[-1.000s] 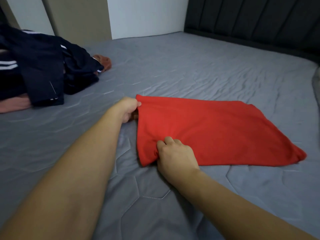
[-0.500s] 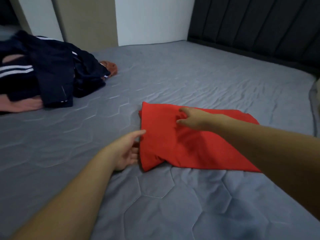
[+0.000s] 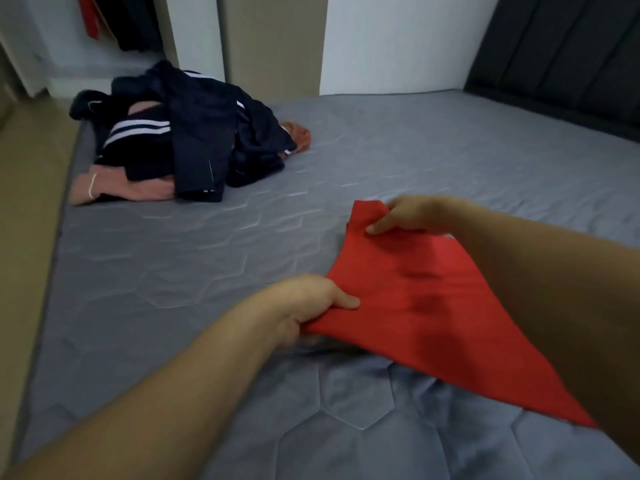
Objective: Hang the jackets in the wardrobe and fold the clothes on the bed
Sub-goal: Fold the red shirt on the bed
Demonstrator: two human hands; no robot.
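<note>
Head view — down, close over bed [image 3: 207, 258]

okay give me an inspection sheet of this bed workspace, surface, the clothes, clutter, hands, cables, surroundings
Surface: grey quilted mattress, wrinkled near the front.
Job's things: red garment, folded, lifted partly off the bed; dark pile of clothes with white stripes over pink pieces, unfolded.
Clutter: nothing seen.
Hands: left hand grips the garment's near corner; right hand pinches its far corner.
Cables: nothing seen.
Surroundings: dark headboard, open wardrobe holding hung clothes.
</note>
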